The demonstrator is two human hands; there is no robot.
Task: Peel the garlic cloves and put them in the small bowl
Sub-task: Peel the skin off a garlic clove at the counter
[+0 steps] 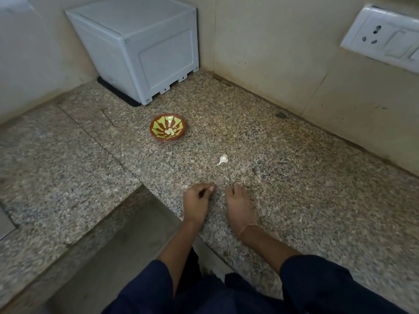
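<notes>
While both hands rest on the table point(294, 177) | one grey box point(136, 48) back left | one small bowl point(158, 128) holding peeled cloves point(170, 132) | left hand point(198, 200) loosely curled, empty | one unpeeled garlic clove point(223, 158) lying apart | right hand point(240, 206) fingers tucked, contents unclear | one wall socket point(381, 35)

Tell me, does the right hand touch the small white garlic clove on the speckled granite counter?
Apart. The head view shows a plain strip of bare speckled granite counter between the right hand and the small white garlic clove.
</notes>
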